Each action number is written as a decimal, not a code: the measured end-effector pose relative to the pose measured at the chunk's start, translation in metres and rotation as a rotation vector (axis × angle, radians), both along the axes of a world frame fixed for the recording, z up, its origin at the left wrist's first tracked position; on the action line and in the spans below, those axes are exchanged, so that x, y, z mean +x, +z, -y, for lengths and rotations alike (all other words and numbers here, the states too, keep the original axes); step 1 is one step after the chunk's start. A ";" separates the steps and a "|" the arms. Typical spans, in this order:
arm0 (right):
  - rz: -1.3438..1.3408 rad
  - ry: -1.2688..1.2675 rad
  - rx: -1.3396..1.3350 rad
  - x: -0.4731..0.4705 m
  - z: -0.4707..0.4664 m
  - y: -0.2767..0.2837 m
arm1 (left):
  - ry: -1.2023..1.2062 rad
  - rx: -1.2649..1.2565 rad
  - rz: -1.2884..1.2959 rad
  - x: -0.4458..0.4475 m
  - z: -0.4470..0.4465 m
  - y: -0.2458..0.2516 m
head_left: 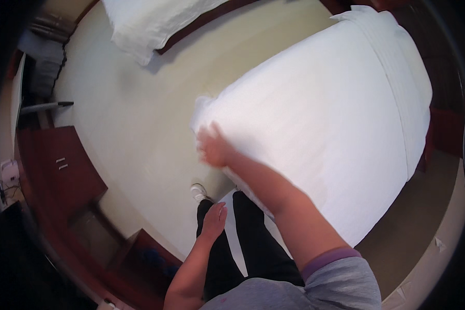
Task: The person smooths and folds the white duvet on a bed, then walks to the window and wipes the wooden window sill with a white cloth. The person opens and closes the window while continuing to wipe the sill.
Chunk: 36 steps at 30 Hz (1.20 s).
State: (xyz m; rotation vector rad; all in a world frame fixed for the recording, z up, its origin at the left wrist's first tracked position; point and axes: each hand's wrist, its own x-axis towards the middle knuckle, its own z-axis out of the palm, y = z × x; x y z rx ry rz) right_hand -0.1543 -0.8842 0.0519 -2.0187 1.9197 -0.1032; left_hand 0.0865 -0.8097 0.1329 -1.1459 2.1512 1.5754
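In the head view, a bed with a white sheet (pixel 317 108) spreads before me and to the right, a folded band of white cloth (pixel 391 73) across its far right end. My right hand (pixel 215 149), blurred, reaches over the near left corner of the bed with fingers spread and nothing seen in it. Whether it touches the sheet I cannot tell. My left hand (pixel 216 219) hangs by my left thigh, over black trousers, its fingers close together; its palm side is hidden.
A second bed with white bedding (pixel 139 27) and a dark wood frame stands at the top. Along the left runs a dark red wooden cabinet (pixel 62 170) with two metal handles. Pale floor (pixel 139 128) lies between. A white shoe (pixel 198 192) shows below me.
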 end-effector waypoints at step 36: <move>0.199 -0.270 0.460 0.113 -0.052 0.197 | 0.496 -0.336 -0.164 0.271 0.175 0.159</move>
